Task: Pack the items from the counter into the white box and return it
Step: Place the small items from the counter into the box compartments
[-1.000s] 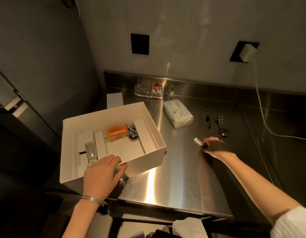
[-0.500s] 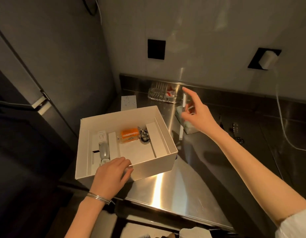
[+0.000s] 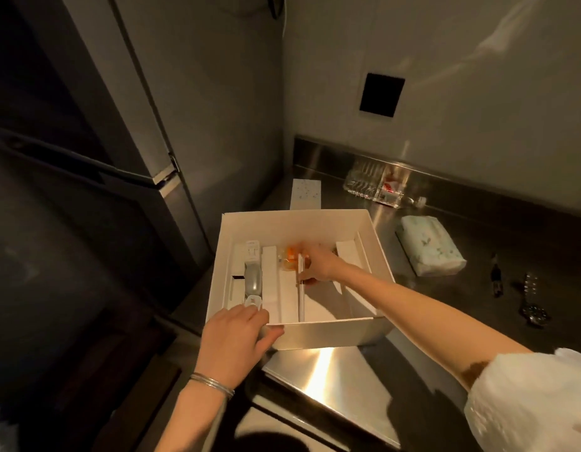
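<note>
Packing | right hand point(image 3: 318, 265) pinching white stick point(image 3: 301, 295) at middle slot of white box point(image 3: 295, 214) | left hand point(image 3: 233, 340) gripping near corner, steadying it | watch point(image 3: 533, 308), tissue pack point(image 3: 429, 246) unpacked on worktop point(image 3: 331, 363)

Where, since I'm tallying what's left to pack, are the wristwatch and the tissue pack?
wristwatch point(image 3: 533, 310): head view, on its dial.
tissue pack point(image 3: 430, 248): head view, middle of its top face.
</note>
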Tool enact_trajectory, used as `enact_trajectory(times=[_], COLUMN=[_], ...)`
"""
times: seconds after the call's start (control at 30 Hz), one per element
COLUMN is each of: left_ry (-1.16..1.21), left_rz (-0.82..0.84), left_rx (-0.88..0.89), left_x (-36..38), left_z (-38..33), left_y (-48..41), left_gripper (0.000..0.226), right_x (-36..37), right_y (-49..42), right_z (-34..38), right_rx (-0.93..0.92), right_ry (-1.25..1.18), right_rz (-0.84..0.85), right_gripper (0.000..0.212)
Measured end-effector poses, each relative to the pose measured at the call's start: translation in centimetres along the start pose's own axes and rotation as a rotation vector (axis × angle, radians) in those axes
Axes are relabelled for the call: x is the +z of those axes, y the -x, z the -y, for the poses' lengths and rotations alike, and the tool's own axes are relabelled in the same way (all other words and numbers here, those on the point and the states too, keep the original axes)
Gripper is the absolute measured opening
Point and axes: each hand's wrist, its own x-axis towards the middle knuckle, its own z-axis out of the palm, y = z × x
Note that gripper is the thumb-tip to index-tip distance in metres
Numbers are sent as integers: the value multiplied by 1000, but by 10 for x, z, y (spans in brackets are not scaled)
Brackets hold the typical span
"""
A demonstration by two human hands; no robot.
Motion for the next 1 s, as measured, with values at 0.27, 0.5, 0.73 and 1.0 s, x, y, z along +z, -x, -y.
enact_trajectory(times=[0.27,0.5,0.73,1.0], left_ry=[-12,16,13,-14], left_rz=[-49,-45,-40,-1], left_rx=[-8,21,21,-12], left_x=[4,8,3,-2], left_z=[0,3,1,-2], left_y=[-2,-3,-3,-4], left_gripper=[39,40,40,39], right_x=[37,49,45,35], right_y=[-20,-17,-8,1], right_z=[-4,-4,9,10], right_rx=[85,136,127,108], right_ry=[-70,-102,-110,-104], right_rz=[102,239,231,343], right_gripper=[58,49,59,76])
